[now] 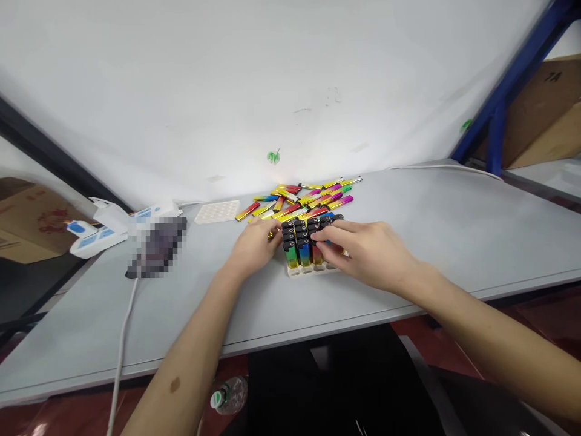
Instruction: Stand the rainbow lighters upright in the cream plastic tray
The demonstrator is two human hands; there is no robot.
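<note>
Upright lighters (304, 249) with black tops and shiny coloured bodies stand in rows in a white holed tray (297, 274). My right hand (370, 251) reaches in from the right, with thumb and fingers pinched on a red-and-yellow lighter (318, 254) at the front of the rows. Its fingers hide part of the tray's right side. At the left end of the rows is my left hand (255, 247), its fingers curled close to the black tops. A bit of yellow shows by its fingertips, but what it grips is unclear.
Behind the tray lies a loose pile of colourful lighters (313, 198). A second white holed tray (218, 212) lies left of the pile. Further left are a power strip (102, 239), a blurred dark object (158, 247) and a white cable (127, 315). A wall (290, 91) bounds the table's back.
</note>
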